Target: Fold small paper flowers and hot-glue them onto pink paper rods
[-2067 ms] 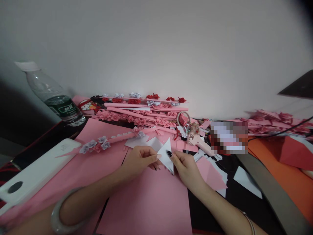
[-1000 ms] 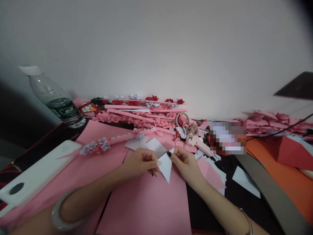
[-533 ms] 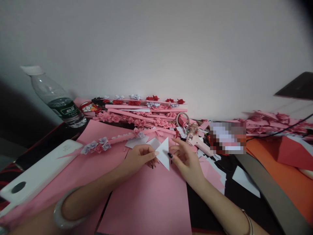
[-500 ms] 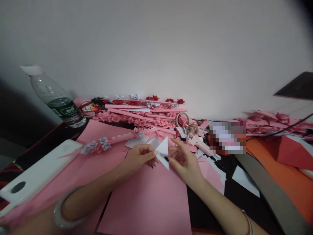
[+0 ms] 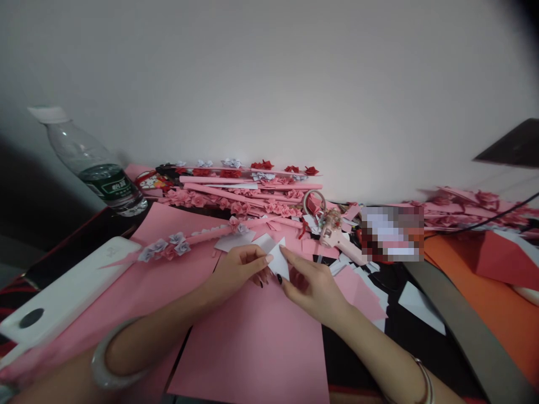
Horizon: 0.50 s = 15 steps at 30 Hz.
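Note:
A small folded piece of white paper [image 5: 279, 262] is held up between my hands, above a large pink paper sheet [image 5: 256, 348]. My left hand [image 5: 242, 269] pinches its left side between thumb and fingers. On the other side, my right hand [image 5: 311, 283] has its index finger at the upper edge and its thumb at the lower edge, both touching the paper. Just behind my fingers lie more white paper pieces [image 5: 233, 241]. A pink paper stem with white and pink paper flowers [image 5: 177, 246] lies to the left.
A water bottle [image 5: 101, 168] stands at the back left, near a long white device [image 5: 71, 292]. Paper-flower stems [image 5: 236, 196] are piled along the wall. A pink glue gun [image 5: 343, 244], pink paper scraps [image 5: 362, 294] and orange paper [image 5: 492, 297] lie to the right.
My right hand has moved left and closed its fingers onto the white paper's right side. The paper's right part shows smaller now. My left hand has barely moved.

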{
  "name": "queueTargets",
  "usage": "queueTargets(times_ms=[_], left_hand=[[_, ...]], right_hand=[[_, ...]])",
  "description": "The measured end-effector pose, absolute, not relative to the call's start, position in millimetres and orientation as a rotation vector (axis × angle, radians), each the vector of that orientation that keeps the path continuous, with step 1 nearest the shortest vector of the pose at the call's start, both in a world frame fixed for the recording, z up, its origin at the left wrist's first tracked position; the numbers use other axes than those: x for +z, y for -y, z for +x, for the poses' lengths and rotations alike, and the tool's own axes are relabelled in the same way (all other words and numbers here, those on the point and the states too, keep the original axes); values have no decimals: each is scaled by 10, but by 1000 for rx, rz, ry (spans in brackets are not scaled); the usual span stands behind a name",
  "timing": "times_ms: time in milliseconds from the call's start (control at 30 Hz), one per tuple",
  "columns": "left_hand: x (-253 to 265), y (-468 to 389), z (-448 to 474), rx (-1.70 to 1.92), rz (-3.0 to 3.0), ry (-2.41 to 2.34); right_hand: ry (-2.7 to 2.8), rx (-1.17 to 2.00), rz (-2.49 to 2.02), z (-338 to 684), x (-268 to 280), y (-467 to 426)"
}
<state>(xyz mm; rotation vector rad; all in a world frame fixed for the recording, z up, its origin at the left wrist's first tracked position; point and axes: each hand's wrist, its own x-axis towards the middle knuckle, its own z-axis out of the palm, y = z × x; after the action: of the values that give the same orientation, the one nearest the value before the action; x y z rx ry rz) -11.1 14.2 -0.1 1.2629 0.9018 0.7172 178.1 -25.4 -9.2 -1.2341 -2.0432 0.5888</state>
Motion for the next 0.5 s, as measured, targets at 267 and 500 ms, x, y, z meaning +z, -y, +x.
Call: queueTargets(times_ms=[267,500], left_hand=[[9,-145,-121,685,1274,-905],[33,-151,-122,666,1279,-954]], right_hand=[[2140,556,-1251,1811,-52,276],[2099,742,-1257,1792,-12,265]])
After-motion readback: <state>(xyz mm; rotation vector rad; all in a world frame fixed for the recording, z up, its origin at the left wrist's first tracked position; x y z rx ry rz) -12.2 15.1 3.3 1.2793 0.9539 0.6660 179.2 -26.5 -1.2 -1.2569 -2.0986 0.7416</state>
